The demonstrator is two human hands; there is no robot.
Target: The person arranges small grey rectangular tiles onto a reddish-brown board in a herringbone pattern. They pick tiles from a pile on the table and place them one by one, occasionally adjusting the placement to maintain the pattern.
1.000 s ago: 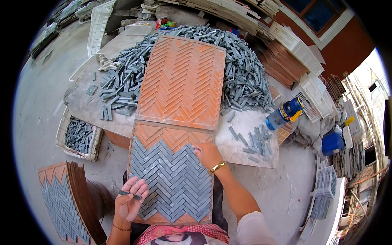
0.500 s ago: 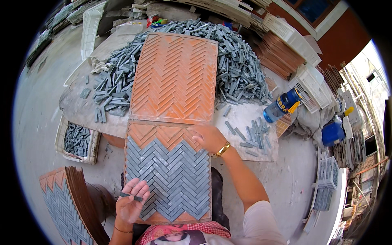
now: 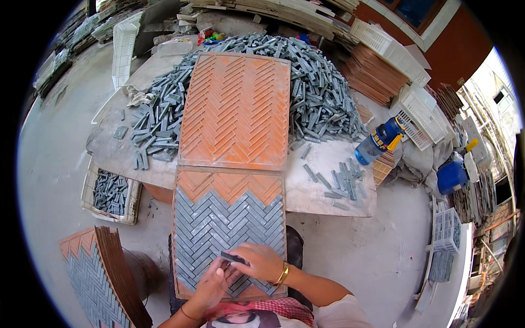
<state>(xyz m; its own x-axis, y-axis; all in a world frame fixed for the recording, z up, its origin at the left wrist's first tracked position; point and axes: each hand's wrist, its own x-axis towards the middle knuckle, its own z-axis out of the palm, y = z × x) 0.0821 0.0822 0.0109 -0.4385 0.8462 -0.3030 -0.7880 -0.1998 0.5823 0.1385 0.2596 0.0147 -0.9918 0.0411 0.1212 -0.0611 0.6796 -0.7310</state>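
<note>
My right hand (image 3: 263, 263) is closed on a dark grey stone strip (image 3: 234, 257), whose near-left end sticks out past the fingers. Right beside it is my left hand (image 3: 212, 285), thumb raised and fingers partly hidden behind the right hand. Both hands are over the lower part of an orange mould board (image 3: 199, 183). Grey strips (image 3: 219, 218) fill most of that board in a herringbone pattern, leaving bare zigzag grooves along its far end. Beyond it, a second orange mould board (image 3: 235, 109) shows only bare grooves.
A heap of loose strips (image 3: 320, 93) surrounds the far board on the table (image 3: 306, 197). To the right stands a blue bottle (image 3: 377, 141). A white crate of strips (image 3: 109, 191) is at left, above a stack of filled boards (image 3: 101, 279). White crates (image 3: 418, 117) stand at far right.
My right hand has come back from the board's bare far end to meet my left hand. The strip, earlier in my left hand, is now in my right. My left hand has moved rightward.
</note>
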